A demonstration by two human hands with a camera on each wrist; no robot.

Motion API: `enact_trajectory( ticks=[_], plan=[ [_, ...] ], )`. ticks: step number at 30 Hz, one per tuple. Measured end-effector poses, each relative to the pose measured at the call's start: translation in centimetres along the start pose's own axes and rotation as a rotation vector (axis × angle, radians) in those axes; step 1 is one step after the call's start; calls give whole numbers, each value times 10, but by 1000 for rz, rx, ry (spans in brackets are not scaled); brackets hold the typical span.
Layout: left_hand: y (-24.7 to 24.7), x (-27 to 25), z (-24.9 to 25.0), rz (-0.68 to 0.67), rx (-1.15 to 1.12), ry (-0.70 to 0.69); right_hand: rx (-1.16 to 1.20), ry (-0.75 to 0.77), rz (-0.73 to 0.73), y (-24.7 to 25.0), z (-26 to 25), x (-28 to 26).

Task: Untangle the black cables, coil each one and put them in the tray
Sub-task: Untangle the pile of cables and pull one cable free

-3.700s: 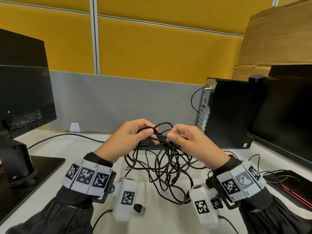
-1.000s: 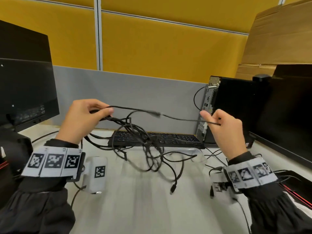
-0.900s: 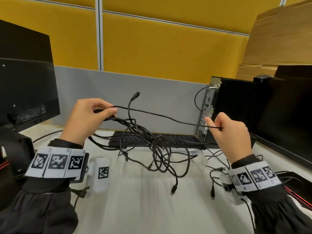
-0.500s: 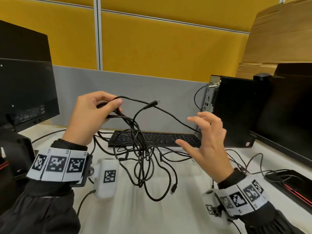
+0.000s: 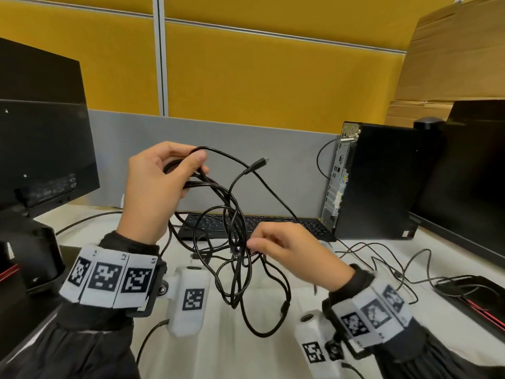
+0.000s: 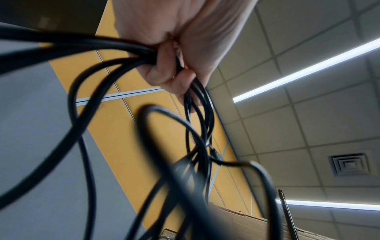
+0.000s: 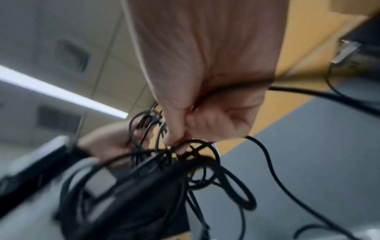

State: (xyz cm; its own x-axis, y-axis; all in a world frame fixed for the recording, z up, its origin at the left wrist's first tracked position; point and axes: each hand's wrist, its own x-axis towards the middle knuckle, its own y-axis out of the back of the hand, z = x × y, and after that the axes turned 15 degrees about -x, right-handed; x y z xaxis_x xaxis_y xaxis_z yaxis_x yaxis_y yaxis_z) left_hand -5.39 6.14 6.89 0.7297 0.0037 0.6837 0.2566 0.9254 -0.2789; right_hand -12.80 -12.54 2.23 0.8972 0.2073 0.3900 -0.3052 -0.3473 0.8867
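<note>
A tangle of black cables (image 5: pixel 232 242) hangs from my left hand (image 5: pixel 188 170), which grips several strands up in the air above the white desk (image 5: pixel 246 356). One free plug end (image 5: pixel 259 162) sticks out to the right of that hand. Lower down, my right hand (image 5: pixel 252 246) pinches a strand in the middle of the tangle with thumb and fingertips. The left wrist view shows the fingers (image 6: pixel 164 73) curled round the bunch of cables (image 6: pixel 195 129). The right wrist view is blurred; my fingertips (image 7: pixel 176 141) close on a loop (image 7: pixel 197 146). I cannot make out the tray.
A black keyboard (image 5: pixel 273 222) lies behind the tangle. A black PC tower (image 5: pixel 382 181) and a monitor (image 5: pixel 470 173) stand on the right, and another monitor (image 5: pixel 41 149) on the left. Thin loose wires (image 5: pixel 382 258) run across the desk at right towards a black pad (image 5: pixel 470 296).
Over the last second my right hand let go of the stretched strand, opened, then dropped down-left into the tangle and now pinches a strand. My left hand kept its grip, raised.
</note>
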Motion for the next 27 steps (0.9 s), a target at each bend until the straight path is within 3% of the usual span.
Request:
enact_trajectory(
  ticks=[4, 10, 16, 19, 22, 27],
  plan=[
    [4, 2, 3, -13, -4, -31, 278, -111, 67, 26, 2, -7],
    [-13, -7, -5, -121, 8, 0, 190, -97, 155, 37, -10, 8],
    [-11, -5, -6, -197, 41, 11, 370, -53, 249, 51, -23, 17],
    [-9, -4, -4, -267, 127, 19, 593, -58, 309, 53, -27, 17],
    [-6, -3, -2, -331, 190, 71, 848, -115, 403, 58, -25, 16],
    [9, 3, 3, -353, 220, 57, 929, -138, 638, 68, -14, 9]
  ],
)
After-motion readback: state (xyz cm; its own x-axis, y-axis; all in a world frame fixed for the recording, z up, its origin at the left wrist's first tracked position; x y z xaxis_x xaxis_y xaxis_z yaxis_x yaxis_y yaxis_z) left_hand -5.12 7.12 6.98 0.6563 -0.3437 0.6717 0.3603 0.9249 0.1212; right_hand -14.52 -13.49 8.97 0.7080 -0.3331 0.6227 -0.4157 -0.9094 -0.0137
